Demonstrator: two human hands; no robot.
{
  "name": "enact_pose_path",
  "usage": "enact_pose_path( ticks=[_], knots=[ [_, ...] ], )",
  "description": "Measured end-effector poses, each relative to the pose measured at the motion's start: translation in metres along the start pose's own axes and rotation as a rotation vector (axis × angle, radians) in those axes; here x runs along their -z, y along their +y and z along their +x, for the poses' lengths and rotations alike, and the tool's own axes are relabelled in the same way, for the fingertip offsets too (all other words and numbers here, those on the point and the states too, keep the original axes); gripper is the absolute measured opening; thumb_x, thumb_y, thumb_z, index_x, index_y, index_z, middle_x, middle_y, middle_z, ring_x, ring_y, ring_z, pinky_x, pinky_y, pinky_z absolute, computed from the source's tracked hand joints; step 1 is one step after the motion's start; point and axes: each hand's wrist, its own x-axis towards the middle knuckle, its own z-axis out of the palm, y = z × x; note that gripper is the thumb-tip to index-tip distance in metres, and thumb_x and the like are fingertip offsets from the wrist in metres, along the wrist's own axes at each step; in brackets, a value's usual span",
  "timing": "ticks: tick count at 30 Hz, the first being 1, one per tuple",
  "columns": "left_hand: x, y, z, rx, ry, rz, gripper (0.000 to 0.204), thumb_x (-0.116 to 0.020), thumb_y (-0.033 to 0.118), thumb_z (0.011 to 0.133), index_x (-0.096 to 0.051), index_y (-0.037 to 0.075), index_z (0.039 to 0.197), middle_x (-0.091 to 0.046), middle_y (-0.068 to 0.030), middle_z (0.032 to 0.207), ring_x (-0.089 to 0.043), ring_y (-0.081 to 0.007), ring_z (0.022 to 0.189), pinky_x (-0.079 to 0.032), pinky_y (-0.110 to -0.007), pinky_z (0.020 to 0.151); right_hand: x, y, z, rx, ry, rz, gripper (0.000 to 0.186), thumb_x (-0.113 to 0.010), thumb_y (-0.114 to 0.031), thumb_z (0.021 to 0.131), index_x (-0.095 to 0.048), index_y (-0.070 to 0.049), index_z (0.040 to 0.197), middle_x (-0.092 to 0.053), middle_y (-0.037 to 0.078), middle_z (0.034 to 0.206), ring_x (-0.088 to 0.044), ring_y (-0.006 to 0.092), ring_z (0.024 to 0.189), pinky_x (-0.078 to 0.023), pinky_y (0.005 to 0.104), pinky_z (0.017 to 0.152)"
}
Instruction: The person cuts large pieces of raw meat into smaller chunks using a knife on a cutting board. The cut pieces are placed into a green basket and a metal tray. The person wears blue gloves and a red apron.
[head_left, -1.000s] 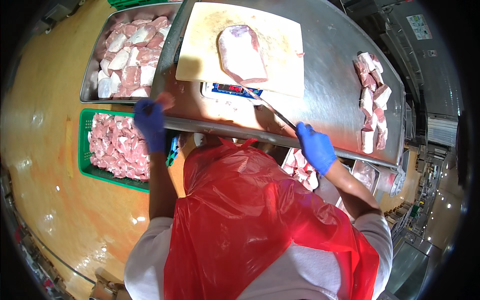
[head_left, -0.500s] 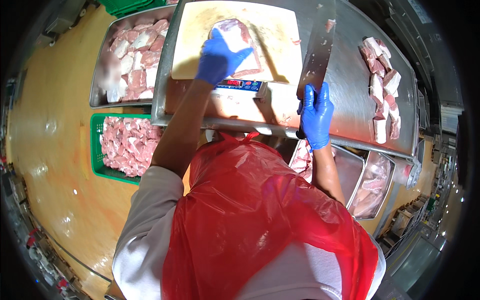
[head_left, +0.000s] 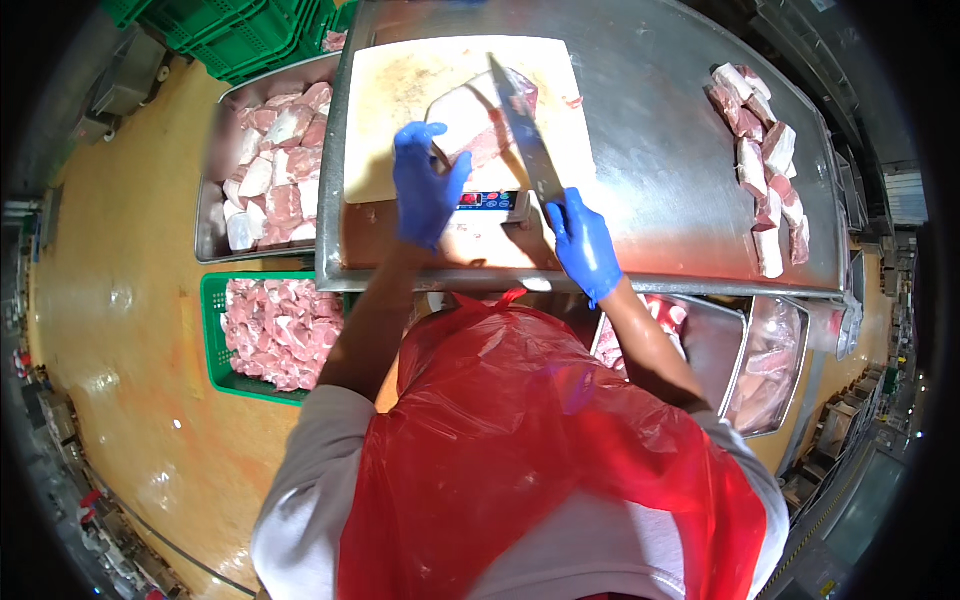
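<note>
A slab of raw meat [head_left: 462, 115] with a pale fat layer lies tilted on a white cutting board [head_left: 388, 90]. Gloved in blue, my left hand [head_left: 428, 195] is at the slab's near left edge, thumb and fingers apart; whether it bears any of the slab's weight is hard to see. My right hand [head_left: 585, 248], also blue-gloved, is closed round the handle of a long, broad knife [head_left: 527, 140]. The blade points away from me and crosses over the slab's right part. Just at the board's near edge shows a digital scale's panel [head_left: 490, 201].
Cut meat chunks [head_left: 768, 160] lie in rows on the right of the steel table [head_left: 660, 150]. To the left stand a steel tray [head_left: 208, 215] of meat pieces and a green basket [head_left: 213, 345] of smaller ones. Steel trays [head_left: 722, 340] sit below the near right edge.
The knife has swung left from beside the board to over the slab. My left hand has drawn back from the slab's top to its near left edge, and the slab has turned.
</note>
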Motion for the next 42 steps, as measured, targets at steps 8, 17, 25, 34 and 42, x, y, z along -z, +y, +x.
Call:
enact_pose_path(
  ticks=[8, 17, 25, 34, 42],
  knots=[
    [0.010, 0.009, -0.022, 0.109, 0.120, -0.062, 0.019, -0.072, 0.000, 0.083, -0.068, 0.004, 0.102, -0.067, -0.0077, 0.090, -0.062, -0.0177, 0.070, -0.053, -0.031, 0.071, -0.034, -0.060, 0.100, 0.245, -0.139, -0.073, 0.024, -0.049, -0.025, 0.104, -0.046, -0.002, 0.110, -0.065, 0.030, 0.087, -0.064, 0.0493, 0.083, -0.050, 0.0547, 0.069],
    [0.045, -0.003, -0.042, 0.336, 0.286, 0.057, 0.013, -0.069, 0.010, 0.086, -0.067, 0.003, 0.097, -0.069, -0.0120, 0.084, -0.070, -0.0242, 0.071, -0.055, -0.034, 0.066, 0.028, 0.025, 0.002, 0.134, -0.492, -0.409, 0.020, -0.053, -0.012, 0.095, -0.044, -0.004, 0.112, -0.066, 0.028, 0.095, -0.065, 0.0487, 0.082, -0.051, 0.0561, 0.068],
    [0.018, 0.010, -0.013, 0.235, 0.128, -0.210, 0.043, -0.079, 0.012, 0.083, -0.053, 0.001, 0.116, -0.061, -0.0139, 0.086, -0.064, -0.0250, 0.072, -0.053, -0.036, 0.066, 0.102, 0.010, -0.035, 0.041, -0.451, -0.537, 0.017, -0.053, -0.010, 0.096, -0.045, -0.003, 0.109, -0.064, 0.028, 0.092, -0.065, 0.0476, 0.082, -0.051, 0.0561, 0.066],
    [0.012, -0.043, -0.006, 0.287, -0.058, 0.089, 0.029, -0.077, 0.015, 0.074, -0.059, 0.000, 0.090, -0.063, -0.0125, 0.077, -0.064, -0.0258, 0.071, -0.052, -0.039, 0.069, -0.019, -0.070, 0.048, 0.086, -0.211, -0.127, 0.017, -0.048, -0.011, 0.098, -0.043, 0.003, 0.107, -0.064, 0.032, 0.086, -0.064, 0.0505, 0.082, -0.049, 0.0565, 0.070],
    [0.014, -0.028, -0.018, 0.398, 0.037, -0.029, 0.022, -0.078, 0.007, 0.078, -0.059, 0.002, 0.086, -0.061, -0.0078, 0.078, -0.059, -0.0177, 0.072, -0.050, -0.034, 0.068, -0.040, -0.119, 0.110, 0.136, -0.269, -0.262, 0.019, -0.043, -0.014, 0.099, -0.048, 0.002, 0.108, -0.067, 0.030, 0.094, -0.067, 0.0458, 0.090, -0.053, 0.0535, 0.076]
  ],
)
